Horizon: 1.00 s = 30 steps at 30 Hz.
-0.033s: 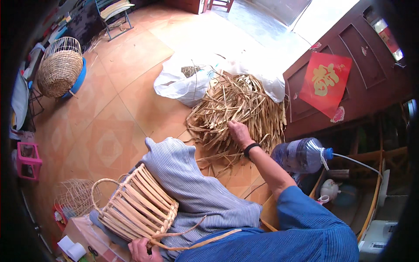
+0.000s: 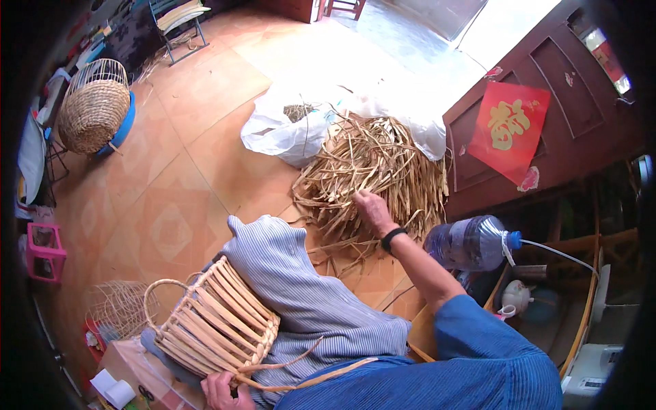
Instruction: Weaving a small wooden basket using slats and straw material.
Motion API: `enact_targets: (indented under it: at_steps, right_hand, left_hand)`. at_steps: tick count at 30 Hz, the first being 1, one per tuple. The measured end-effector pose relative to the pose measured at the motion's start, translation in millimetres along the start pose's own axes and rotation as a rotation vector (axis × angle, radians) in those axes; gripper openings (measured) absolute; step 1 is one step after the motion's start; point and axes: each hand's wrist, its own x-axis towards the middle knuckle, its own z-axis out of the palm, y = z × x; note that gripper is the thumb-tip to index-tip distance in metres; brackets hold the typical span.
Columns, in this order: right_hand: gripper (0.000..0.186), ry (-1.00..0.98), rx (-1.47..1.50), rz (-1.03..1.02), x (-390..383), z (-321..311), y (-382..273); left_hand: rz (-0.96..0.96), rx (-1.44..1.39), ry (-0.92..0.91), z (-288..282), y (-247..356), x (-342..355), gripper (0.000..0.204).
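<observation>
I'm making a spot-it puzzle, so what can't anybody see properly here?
Head view:
Dried strips: lower ones hidden by those on top.
Right hand: too small to tell whether it grips a strip.
Left hand: partly cut off by the lower edge.
Far floor: washed out by glare.

Bright daylight from far right doorway (image 2: 519,34), blown out to white. Glare spreads over far floor (image 2: 328,61); pale plastic bag (image 2: 277,130) partly washed out beside dry strips (image 2: 372,164). Near left evenly lit, shadows soft; basket (image 2: 219,314) fairly sharp. Shelves (image 2: 547,335) at near right dim, detail murky. Fisheye bends straight edges; corners fall to black. Clutter at far left soft, hard to read.
</observation>
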Motion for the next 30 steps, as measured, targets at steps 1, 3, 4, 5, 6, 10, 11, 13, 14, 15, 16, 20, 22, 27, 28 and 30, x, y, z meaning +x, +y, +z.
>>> enact_targets:
  at_steps: [1, 3, 4, 5, 6, 10, 11, 13, 14, 15, 16, 20, 22, 27, 28, 30]
  right_hand:
    - [0.013, 0.034, 0.044, -0.045, -4, -13, -20]
    - [0.010, 0.108, 0.180, -0.089, -16, -40, -60]
    - [0.008, 0.148, 0.275, -0.092, -22, -53, -78]
    - [0.012, 0.137, 0.349, -0.058, -30, -62, -93]
    - [0.014, 0.161, 0.429, -0.015, -32, -75, -99]
    - [0.022, 0.284, 0.686, 0.187, -29, -132, -108]
    - [0.019, 0.359, 0.652, 0.154, -24, -143, -100]
    - [0.013, 0.414, 0.670, 0.211, -14, -174, -88]
    - [0.013, 0.387, 0.728, 0.303, -11, -191, -85]
    - [0.018, 0.392, 0.748, 0.281, -10, -197, -64]
    - [0.019, 0.396, 0.796, 0.332, -5, -214, -70]
    - [0.015, 0.387, 0.779, 0.383, 3, -255, -78]
    - [0.017, 0.357, 0.923, 0.355, 3, -262, -89]
    - [0.024, 0.080, 1.093, 0.119, -37, -259, -205]
    - [0.028, 0.033, 1.148, -0.009, -49, -251, -231]
    - [0.040, -0.084, 1.076, -0.361, -68, -250, -278]
  left_hand:
    - [0.004, 0.000, 0.001, 1, -1, 0, 0.029]
    - [0.016, -0.002, 0.000, 1, -3, 0, 0.032]
    - [0.019, -0.003, -0.006, 0, -3, 1, 0.033]
    - [0.020, 0.002, -0.009, -3, -1, 1, 0.033]
    - [0.022, -0.005, -0.016, -4, 1, 1, 0.034]
    - [0.013, -0.006, -0.038, -6, 1, -1, 0.034]
    - [0.005, -0.010, -0.052, -8, 0, -1, 0.034]
    - [0.016, -0.018, -0.074, -11, 0, 0, 0.035]
    - [0.027, -0.019, -0.085, -13, -2, 1, 0.036]
    - [0.050, -0.028, -0.093, -14, -2, 3, 0.037]
    - [0.052, -0.033, -0.094, -16, -1, 4, 0.037]
    - [0.130, -0.040, -0.051, -27, 3, 8, 0.034]
    - [0.183, -0.045, 0.048, -32, 7, 13, 0.031]
    - [-0.083, -0.431, 0.095, -41, 9, 11, 0.030]
    - [-0.241, -0.622, 0.025, -45, 13, 7, 0.031]
    - [-0.409, -1.300, -0.099, -42, 30, 17, 0.082]
